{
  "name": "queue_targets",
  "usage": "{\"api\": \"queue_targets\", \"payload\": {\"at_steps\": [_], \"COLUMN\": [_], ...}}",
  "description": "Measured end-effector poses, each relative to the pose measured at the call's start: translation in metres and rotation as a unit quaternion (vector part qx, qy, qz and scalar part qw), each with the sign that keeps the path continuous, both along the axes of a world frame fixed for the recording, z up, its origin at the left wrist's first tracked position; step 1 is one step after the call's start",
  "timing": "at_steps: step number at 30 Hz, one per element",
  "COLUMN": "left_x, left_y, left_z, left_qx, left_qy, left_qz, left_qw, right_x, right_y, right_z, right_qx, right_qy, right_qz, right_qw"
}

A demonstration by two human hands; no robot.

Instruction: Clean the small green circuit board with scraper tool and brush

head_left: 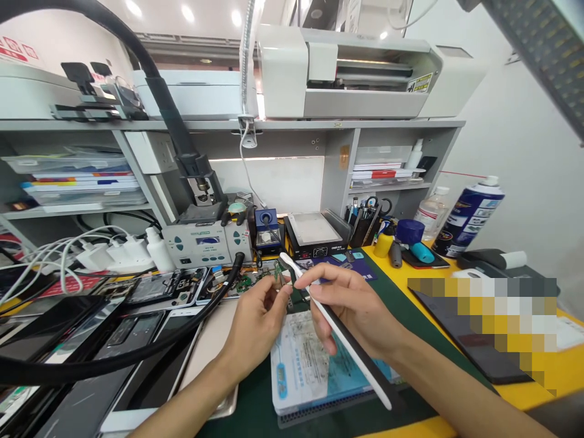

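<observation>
a small green circuit board (279, 275) sits pinched in the left hand (256, 322) above a blue-white work mat (301, 371); the right hand (351, 307) grips a white-and-black tool (340, 331), tip near the board, over the cluttered bench (410, 267).

Right hand (351, 304) is gripping a white-tipped tool (335, 328) above the blue mat (301, 371); left hand (258, 322) is pinching a small green board (279, 272) just beyond it.

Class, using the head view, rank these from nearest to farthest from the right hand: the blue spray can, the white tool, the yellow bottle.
1. white tool: held in the right hand.
2. yellow bottle: just behind, slightly right.
3. blue spray can: far right, at the back.
</observation>
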State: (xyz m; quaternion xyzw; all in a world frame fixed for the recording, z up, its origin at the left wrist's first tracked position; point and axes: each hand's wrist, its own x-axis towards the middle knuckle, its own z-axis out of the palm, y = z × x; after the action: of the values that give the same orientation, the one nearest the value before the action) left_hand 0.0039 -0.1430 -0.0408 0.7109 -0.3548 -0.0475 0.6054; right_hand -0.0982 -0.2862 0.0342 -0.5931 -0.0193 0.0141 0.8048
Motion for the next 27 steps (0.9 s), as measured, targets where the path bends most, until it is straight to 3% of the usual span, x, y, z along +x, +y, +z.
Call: {"api": "queue_targets", "payload": {"at_steps": [27], "left_x": [-0.0017], "left_y": [0.0021], "left_z": [0.0006], "left_qx": [0.003], "left_qy": [-0.025], "left_qz": [0.001], "left_qw": [1.0], "right_x": [-0.0006], "right_y": [0.0044], "right_z": [-0.0042], "right_qx": [0.005], "right_qy": [-0.003], "right_qz": [-0.003], "right_qw": [1.0]}}
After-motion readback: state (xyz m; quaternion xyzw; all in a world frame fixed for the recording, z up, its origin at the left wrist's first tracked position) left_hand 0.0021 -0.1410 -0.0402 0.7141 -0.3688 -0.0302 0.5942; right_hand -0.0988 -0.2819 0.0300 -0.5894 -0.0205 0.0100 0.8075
